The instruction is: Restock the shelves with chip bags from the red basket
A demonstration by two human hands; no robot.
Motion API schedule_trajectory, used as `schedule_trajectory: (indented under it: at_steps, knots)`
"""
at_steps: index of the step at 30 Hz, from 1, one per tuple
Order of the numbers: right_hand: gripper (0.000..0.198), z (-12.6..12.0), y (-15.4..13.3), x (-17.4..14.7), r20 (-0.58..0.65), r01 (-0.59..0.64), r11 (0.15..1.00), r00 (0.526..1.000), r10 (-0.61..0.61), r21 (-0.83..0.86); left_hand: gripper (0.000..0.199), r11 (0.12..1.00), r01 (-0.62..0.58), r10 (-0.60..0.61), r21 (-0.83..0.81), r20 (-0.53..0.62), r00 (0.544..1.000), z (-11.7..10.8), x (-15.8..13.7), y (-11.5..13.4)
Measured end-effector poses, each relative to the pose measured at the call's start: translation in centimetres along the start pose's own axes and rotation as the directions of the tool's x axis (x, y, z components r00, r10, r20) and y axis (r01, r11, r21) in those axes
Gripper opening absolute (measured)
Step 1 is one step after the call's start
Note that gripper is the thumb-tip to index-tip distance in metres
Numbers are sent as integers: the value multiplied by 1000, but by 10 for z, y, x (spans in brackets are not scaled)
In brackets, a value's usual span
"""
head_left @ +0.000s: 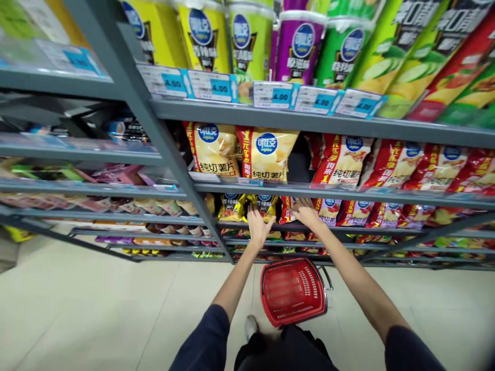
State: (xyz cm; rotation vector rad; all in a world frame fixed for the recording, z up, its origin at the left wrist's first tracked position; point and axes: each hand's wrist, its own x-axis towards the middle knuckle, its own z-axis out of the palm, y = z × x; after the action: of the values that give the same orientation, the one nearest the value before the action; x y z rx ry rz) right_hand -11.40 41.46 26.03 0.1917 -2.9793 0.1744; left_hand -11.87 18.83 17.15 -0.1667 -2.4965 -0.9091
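My left hand [258, 225] reaches to a lower shelf, its fingers laid against the front of a yellow-and-black bag of chips [266, 205] and its thumb spread away to the right. My right hand [304, 212] lies with fingers stretched out over a red-and-white bag of chips [286, 210] in the same row. Left of my left hand stands another yellow-and-black chip bag [231, 207]. A purple-and-red chip bag [328, 211] is just right of my right hand. Neither hand is visibly wrapped around a bag.
A red shopping basket [266, 299] stands on the floor in front of my legs. Above my hands runs a grey shelf edge [348, 195], with larger chip bags [268, 154] on it. Chip canisters [301, 46] and price tags line the higher shelf. A grey upright [154, 123] rises at left.
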Motion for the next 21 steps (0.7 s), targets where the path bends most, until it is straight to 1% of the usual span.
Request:
schedule_trajectory:
  at_steps: [2, 4, 6, 9, 11, 13, 14, 15, 16, 17, 18, 19, 20, 21]
  knots:
    - [52, -9, 1, 29, 105, -49, 999, 993, 49, -3, 93, 999, 18, -20, 50, 46, 999, 8, 5, -1]
    - [49, -13, 2, 47, 130, -73, 997, 989, 71, 9, 92, 996, 43, -49, 73, 80, 996, 15, 4, -5]
    - [47, -14, 3, 55, 139, -84, 996, 987, 81, 14, 91, 995, 59, -66, 83, 91, 994, 20, 2, -8]
    - [43, -18, 3, 53, 157, -91, 996, 984, 86, 23, 89, 995, 69, -77, 79, 96, 992, 21, 3, -5]
    - [43, -24, 1, 47, 169, -87, 996, 982, 80, 35, 90, 997, 63, -68, 51, 102, 992, 15, 5, 2]
    - [46, -29, -1, 33, 162, -80, 996, 984, 72, 43, 88, 999, 33, -32, -16, 87, 996, 5, -2, 9]
    - [48, -29, -3, 20, 135, -77, 995, 988, 69, 57, 84, 998, 17, -12, -64, 70, 997, -2, -13, 10]
    - [49, -25, -6, 2, 74, -71, 992, 995, 64, 99, 76, 993, 6, 0, -115, 52, 999, -10, -30, 8]
    - [50, -18, -9, -22, 6, -59, 986, 998, 59, 157, 67, 987, 7, 0, -162, 43, 999, -20, -54, 3]
    - [50, -8, -12, -52, -122, -29, 961, 990, 65, 276, 59, 980, 26, -16, -196, 52, 999, -30, -86, -6]
    - [49, 5, -17, -86, -246, 36, 908, 967, 74, 417, 52, 977, 65, -49, -203, 80, 996, -42, -124, -19]
    - [46, 21, -22, -124, -304, 94, 842, 949, 85, 531, 48, 975, 131, -107, -181, 138, 985, -55, -168, -34]
    - [42, 37, -27, -162, -299, 109, 781, 949, 103, 615, 46, 966, 227, -196, -121, 224, 955, -70, -215, -50]
    - [40, 52, -32, -197, -257, 98, 753, 962, 97, 651, 41, 940, 340, -320, -17, 299, 899, -85, -263, -64]
